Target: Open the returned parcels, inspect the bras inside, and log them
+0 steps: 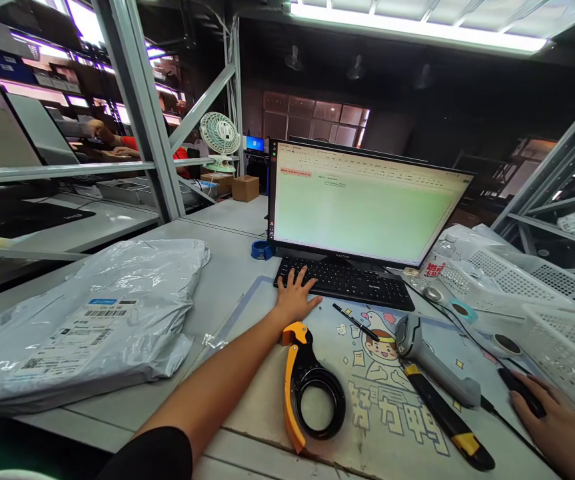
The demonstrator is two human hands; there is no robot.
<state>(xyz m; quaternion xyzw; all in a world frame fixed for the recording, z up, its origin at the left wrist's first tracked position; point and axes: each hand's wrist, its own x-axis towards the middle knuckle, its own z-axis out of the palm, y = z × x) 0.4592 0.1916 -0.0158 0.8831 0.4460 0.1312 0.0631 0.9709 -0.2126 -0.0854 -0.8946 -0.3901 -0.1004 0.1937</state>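
Observation:
My left hand point(294, 298) rests on the left end of a black keyboard point(362, 285), its fingers spread over the keys. On the far right, my right hand point(550, 413) is curled over a black computer mouse point(523, 392). Behind the keyboard stands a monitor point(362, 207) showing a pale green spreadsheet-like page. Below my left hand lies an orange and black tape dispenser point(294, 393). Between the hands are a black pen point(356, 323), a grey barcode scanner point(432, 363) and a black and yellow utility knife point(450, 417), all on a printed desk mat point(367, 433).
A large grey plastic parcel point(132, 313) with a shipping label covers the table's left side. White perforated baskets point(562, 347) and a plastic bottle point(437, 260) stand at right. A blue tape roll point(261, 250), small carton point(245, 189), fan point(220, 137) and metal post point(137, 113) are farther back.

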